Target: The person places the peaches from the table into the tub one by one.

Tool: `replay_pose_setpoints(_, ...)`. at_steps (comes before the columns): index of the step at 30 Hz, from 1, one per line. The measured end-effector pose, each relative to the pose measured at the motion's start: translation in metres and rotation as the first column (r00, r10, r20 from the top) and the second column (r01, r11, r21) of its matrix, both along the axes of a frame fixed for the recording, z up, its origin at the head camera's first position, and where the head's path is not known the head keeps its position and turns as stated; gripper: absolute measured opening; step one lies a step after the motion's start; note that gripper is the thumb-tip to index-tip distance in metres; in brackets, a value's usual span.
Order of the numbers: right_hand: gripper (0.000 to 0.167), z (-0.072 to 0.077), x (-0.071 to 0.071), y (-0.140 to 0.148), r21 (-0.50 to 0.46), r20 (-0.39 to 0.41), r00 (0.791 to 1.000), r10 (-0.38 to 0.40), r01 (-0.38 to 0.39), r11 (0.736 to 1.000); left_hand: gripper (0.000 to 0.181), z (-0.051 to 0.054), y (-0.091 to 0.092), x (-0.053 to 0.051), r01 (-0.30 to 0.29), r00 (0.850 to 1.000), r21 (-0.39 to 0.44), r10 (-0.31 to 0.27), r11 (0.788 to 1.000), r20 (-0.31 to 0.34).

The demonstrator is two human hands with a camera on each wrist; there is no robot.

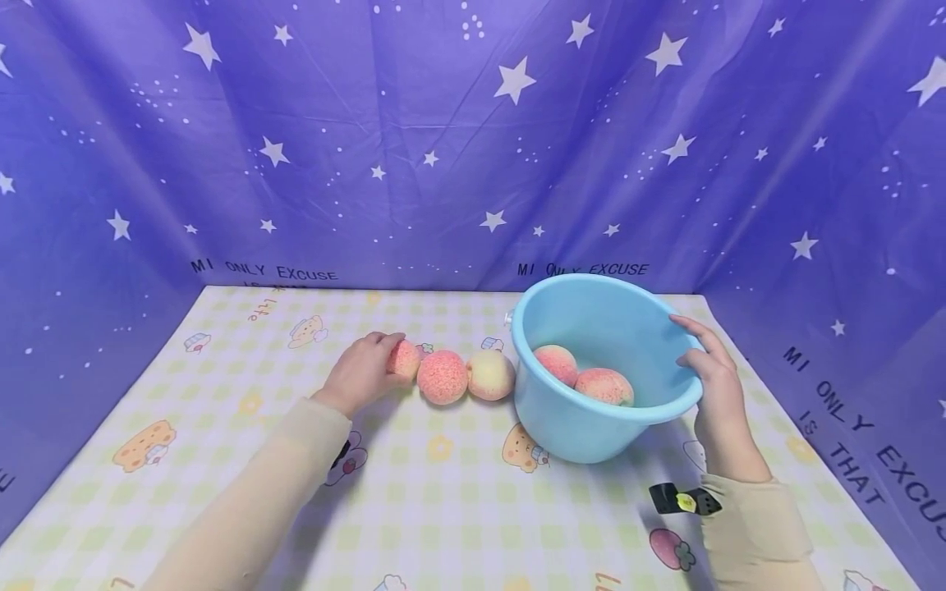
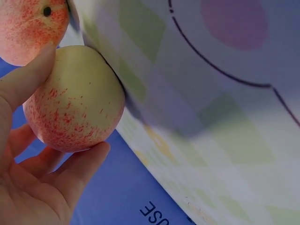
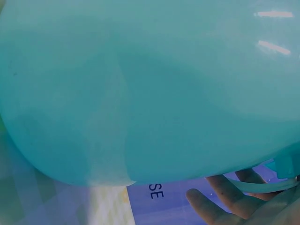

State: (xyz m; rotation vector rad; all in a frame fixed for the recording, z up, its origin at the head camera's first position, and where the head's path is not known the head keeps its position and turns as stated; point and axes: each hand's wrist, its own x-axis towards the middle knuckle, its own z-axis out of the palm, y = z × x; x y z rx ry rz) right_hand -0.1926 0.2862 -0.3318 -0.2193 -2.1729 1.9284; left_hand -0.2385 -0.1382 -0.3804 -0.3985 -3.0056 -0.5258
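My left hand (image 1: 364, 373) holds a peach (image 1: 403, 363) at the left end of a short row on the cloth. In the left wrist view its thumb and fingers lie on opposite sides of that peach (image 2: 77, 101), which is pale with red speckles. To its right sit a redder peach (image 1: 443, 377) and a paler peach (image 1: 491, 376), close together. My right hand (image 1: 720, 402) grips the right rim of a light blue bucket (image 1: 584, 431). Inside the bucket lie two peaches, one at the left (image 1: 556, 364) and another in front (image 1: 604, 386).
A checked tablecloth (image 1: 414, 509) with cartoon prints covers the table. Purple curtains (image 1: 414, 180) with white stars hang behind it and along both sides. A black strap (image 1: 683, 499) shows at the right wrist.
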Motion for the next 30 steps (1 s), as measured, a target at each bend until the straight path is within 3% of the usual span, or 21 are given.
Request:
replay_pose_setpoints(19,0.062,0.001,-0.0009,-0.0038,0.0,0.0,1.0,-0.009,0.009,1.0,0.075,-0.0062,0.0001,0.0008,-0.042,0.998,0.075,0.045,0.996,-0.04)
replay_pose_setpoints(30,0.063,-0.0008,-0.0013,-0.0037,-0.032,-0.003,1.0,-0.022,0.022,0.999,0.074,-0.0097,-0.0003,-0.0008,-0.034,0.998,0.08,0.039,0.996,-0.052)
